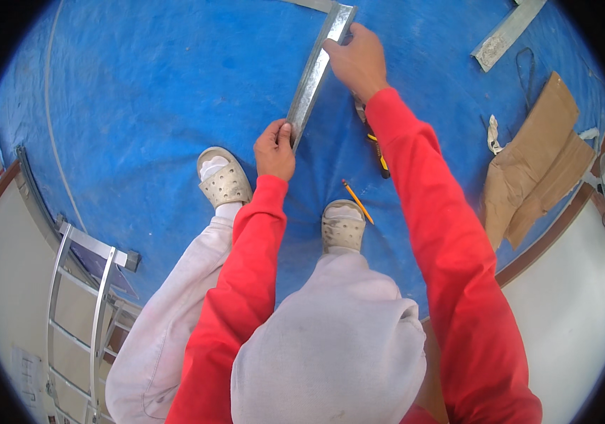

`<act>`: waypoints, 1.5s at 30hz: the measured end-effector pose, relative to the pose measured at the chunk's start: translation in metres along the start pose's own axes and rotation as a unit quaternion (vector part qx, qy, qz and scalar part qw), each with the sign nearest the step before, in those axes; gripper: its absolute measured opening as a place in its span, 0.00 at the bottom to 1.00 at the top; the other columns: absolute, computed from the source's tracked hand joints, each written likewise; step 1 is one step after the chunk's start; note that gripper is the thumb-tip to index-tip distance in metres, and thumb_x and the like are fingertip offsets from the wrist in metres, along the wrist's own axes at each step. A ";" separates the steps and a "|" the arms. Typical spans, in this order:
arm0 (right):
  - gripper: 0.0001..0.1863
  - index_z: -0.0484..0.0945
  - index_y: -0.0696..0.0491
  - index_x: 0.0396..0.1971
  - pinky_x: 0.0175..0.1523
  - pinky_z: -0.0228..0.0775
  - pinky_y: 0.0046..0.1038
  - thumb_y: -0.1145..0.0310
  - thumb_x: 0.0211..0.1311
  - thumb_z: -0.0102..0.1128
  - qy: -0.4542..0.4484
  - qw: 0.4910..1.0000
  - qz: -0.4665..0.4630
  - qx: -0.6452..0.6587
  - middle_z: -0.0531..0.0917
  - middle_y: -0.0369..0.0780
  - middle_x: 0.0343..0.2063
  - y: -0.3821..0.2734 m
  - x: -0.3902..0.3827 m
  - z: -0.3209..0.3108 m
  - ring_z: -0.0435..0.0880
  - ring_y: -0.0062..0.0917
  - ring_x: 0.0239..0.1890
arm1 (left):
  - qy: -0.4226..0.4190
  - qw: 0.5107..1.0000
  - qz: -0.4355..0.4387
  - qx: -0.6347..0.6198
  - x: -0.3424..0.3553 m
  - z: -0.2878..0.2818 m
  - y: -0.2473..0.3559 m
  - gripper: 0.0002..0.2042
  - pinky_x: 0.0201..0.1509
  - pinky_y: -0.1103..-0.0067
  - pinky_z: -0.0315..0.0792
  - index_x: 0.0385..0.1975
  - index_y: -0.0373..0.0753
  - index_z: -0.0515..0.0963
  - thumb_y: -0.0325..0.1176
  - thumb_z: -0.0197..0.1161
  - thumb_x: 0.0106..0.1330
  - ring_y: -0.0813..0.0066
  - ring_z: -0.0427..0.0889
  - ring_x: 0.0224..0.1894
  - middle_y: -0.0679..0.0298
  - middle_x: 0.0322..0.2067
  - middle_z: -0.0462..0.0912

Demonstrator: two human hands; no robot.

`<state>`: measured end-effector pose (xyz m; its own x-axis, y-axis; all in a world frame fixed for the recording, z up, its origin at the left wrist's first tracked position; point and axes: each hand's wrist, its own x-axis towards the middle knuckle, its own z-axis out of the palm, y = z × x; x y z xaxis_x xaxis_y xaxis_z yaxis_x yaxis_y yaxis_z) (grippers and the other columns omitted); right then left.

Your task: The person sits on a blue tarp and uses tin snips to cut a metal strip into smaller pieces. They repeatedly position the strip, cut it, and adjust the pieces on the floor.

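Note:
A length of galvanized metal channel (pixel 314 74) slants across the upper middle, raised toward me above the blue sheet (pixel 154 85). My left hand (pixel 275 150) grips its near end, the thumb on top. Farther up, my right hand (pixel 359 62) is closed on its right edge near the far end. Beside my right sleeve lies a tool with a yellow and black handle (pixel 380 155), partly covered by the sleeve, so its kind is unclear. A yellow pencil (pixel 357 201) rests on the sheet by my right shoe (pixel 342 230).
At lower left stands an aluminium ladder (pixel 97 311) against a pale wall. Torn brown cardboard (pixel 536 166) lies at the right, with a crumpled white scrap (pixel 493 134) beside it. Another metal piece (pixel 507 35) is at upper right. A thin cord (pixel 51 120) crosses the left side.

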<state>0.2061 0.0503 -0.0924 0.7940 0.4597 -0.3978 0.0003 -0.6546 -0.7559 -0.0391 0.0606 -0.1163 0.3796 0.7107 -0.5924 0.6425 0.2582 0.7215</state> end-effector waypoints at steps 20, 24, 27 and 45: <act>0.27 0.83 0.63 0.48 0.53 0.78 0.41 0.57 0.54 0.68 -0.069 0.997 0.033 -0.026 0.88 0.54 0.42 0.018 0.041 -0.001 0.88 0.46 0.46 | 0.056 0.988 0.079 0.118 -0.014 0.006 0.006 0.14 0.57 0.63 0.77 0.52 0.34 0.83 0.27 0.64 0.68 0.45 0.84 0.51 0.46 0.47 0.85; 0.34 0.77 0.63 0.60 0.54 0.78 0.41 0.55 0.59 0.69 -0.013 0.996 -0.014 -0.090 0.87 0.54 0.46 0.005 0.016 -0.017 0.87 0.44 0.49 | 0.083 0.980 0.050 0.177 -0.016 0.013 0.009 0.13 0.61 0.58 0.73 0.52 0.39 0.82 0.31 0.62 0.70 0.43 0.80 0.54 0.47 0.49 0.82; 0.35 0.71 0.63 0.64 0.60 0.74 0.43 0.54 0.65 0.67 0.018 0.991 -0.022 -0.129 0.82 0.54 0.52 0.001 -0.022 -0.032 0.82 0.48 0.54 | 0.056 0.986 0.009 0.159 -0.008 0.009 0.008 0.14 0.61 0.57 0.74 0.53 0.41 0.82 0.34 0.62 0.71 0.44 0.80 0.56 0.47 0.52 0.82; 0.46 0.73 0.53 0.63 0.60 0.73 0.47 0.44 0.48 0.79 -0.077 0.915 0.118 -0.377 0.78 0.52 0.56 0.050 -0.090 -0.050 0.77 0.50 0.60 | 0.096 0.986 0.006 0.138 0.017 -0.021 0.031 0.15 0.47 0.60 0.79 0.45 0.47 0.85 0.43 0.72 0.60 0.58 0.88 0.41 0.61 0.38 0.89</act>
<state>0.1650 -0.0538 -0.0685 0.7305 0.2938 -0.6164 0.3064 -0.9478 -0.0885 -0.0265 0.0945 -0.0961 0.2732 0.8301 -0.4862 0.8054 0.0790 0.5874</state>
